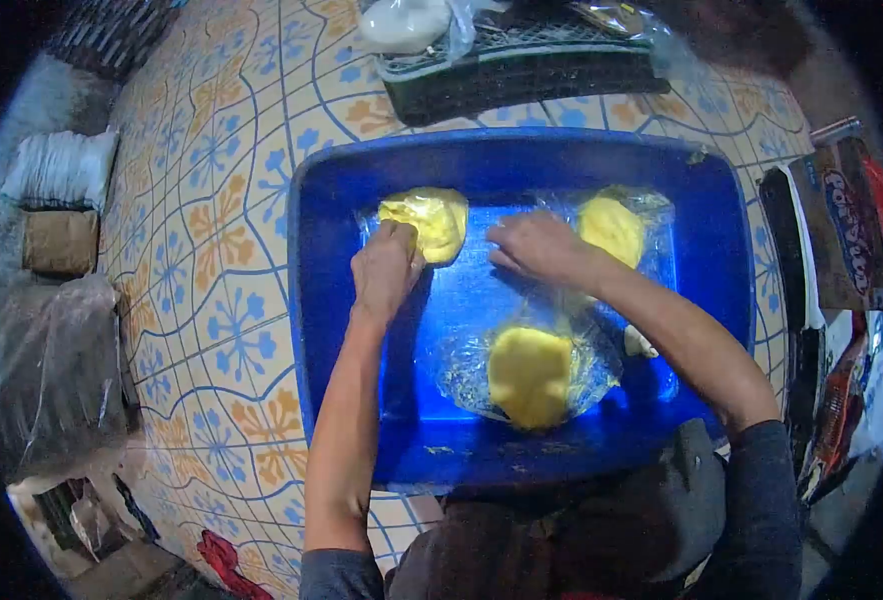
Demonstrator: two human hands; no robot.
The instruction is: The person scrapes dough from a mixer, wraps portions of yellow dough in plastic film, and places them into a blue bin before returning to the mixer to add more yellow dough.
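A large blue tub (521, 473) holds several yellow dough pieces with clear plastic film. My left hand (388, 265) is closed at the lower left edge of the top-left dough (443, 225), its fingertips on the dough or its film. My right hand (536, 245) is closed between that piece and the top-right dough (611, 230); what its fingers hold, if anything, is too small to make out. Nearer to me, a flattened round dough (531, 375) lies on spread film (466, 375). A small pale lump (639, 342) sits partly behind my right forearm.
Patterned tiles (211, 250) surround the tub. Beyond it stands a dark crate (521, 80) with a white bag (404, 25) on top. At the left are a white bundle (61, 167) and a brown box (59, 242); at the right is a printed carton (841, 225).
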